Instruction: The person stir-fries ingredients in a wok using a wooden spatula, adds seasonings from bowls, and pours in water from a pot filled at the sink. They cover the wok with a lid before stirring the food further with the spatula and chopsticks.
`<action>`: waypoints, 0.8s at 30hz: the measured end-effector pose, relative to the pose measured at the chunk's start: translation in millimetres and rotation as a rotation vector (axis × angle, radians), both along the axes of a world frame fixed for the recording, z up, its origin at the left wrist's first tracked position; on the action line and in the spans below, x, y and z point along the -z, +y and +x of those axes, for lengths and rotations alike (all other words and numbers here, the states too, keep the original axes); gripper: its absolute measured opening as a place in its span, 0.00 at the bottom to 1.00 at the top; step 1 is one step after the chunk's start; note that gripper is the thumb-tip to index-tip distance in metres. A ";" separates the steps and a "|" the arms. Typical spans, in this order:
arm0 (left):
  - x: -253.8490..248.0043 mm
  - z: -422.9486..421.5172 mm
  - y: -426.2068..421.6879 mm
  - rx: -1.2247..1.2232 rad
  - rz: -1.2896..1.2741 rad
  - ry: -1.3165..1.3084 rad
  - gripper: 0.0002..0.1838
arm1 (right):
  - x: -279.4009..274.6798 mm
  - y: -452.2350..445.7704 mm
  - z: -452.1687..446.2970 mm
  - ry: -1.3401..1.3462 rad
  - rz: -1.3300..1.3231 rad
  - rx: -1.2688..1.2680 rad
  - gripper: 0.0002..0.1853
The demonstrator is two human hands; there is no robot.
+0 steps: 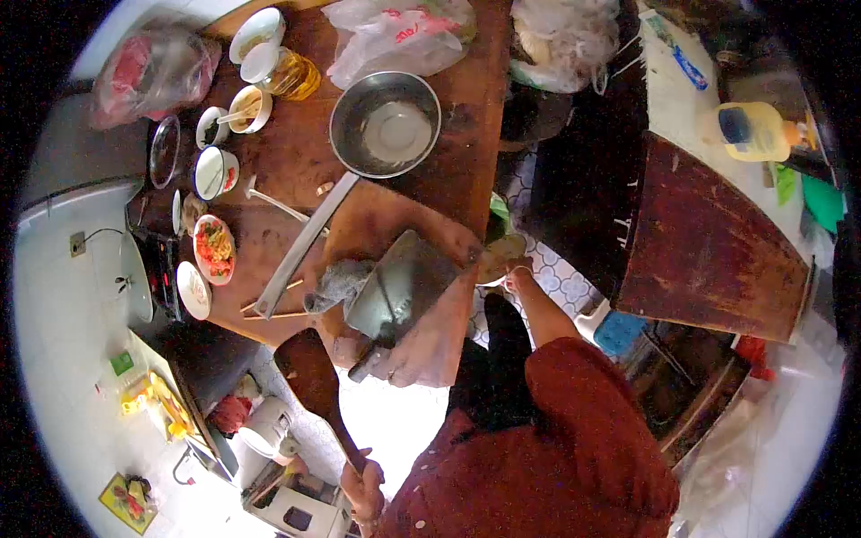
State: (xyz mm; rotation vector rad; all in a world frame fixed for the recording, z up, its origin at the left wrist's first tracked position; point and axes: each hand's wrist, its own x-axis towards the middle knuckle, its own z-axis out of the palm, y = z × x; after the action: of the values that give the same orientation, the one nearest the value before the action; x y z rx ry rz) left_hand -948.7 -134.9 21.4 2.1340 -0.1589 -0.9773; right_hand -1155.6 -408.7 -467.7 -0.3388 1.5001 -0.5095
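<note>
My left hand, low in the view, is closed around the narrow handle of a dark brown paddle-shaped board. The board is held off the table's front edge. My right hand is beside the table's right edge, its fingers closed at a round yellowish-brown thing whose kind I cannot make out. Between my hands, a wide cleaver lies on the table, its black handle towards me. A crumpled grey cloth touches its left side.
A long-handled pan stands on the wooden table. Along the left are a plate of chopped red and yellow food, several bowls and a jar of yellow oil. Chopsticks lie nearby. A green bag hangs low by the right edge.
</note>
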 end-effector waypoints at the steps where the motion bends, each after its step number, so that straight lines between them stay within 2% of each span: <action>1: -1.3 1.3 -1.4 0.018 -0.014 -0.008 0.13 | -4.5 1.0 -1.4 0.004 -0.008 -0.007 0.15; 8: -9.2 -0.8 7.1 0.083 -0.113 -0.044 0.13 | -36.0 0.6 -9.0 0.014 -0.065 -0.039 0.17; 19: -18.4 -19.4 11.8 0.015 -0.078 -0.061 0.12 | -46.7 -2.8 -5.3 0.016 -0.175 -0.082 0.21; 23: -16.6 -22.2 27.1 0.002 -0.173 -0.063 0.12 | -71.4 7.1 -10.5 -0.004 -0.264 -0.031 0.23; 24: -22.2 -23.8 24.6 -0.011 -0.130 -0.074 0.12 | -82.8 13.5 -13.4 -0.024 -0.279 0.012 0.23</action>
State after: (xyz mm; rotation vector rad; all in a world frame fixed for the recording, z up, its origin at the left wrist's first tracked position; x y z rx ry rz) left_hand -972.4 -110.3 43.6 2.0507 -0.2402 -0.8592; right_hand -1168.9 -395.2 -384.9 -0.5395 1.4097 -0.7323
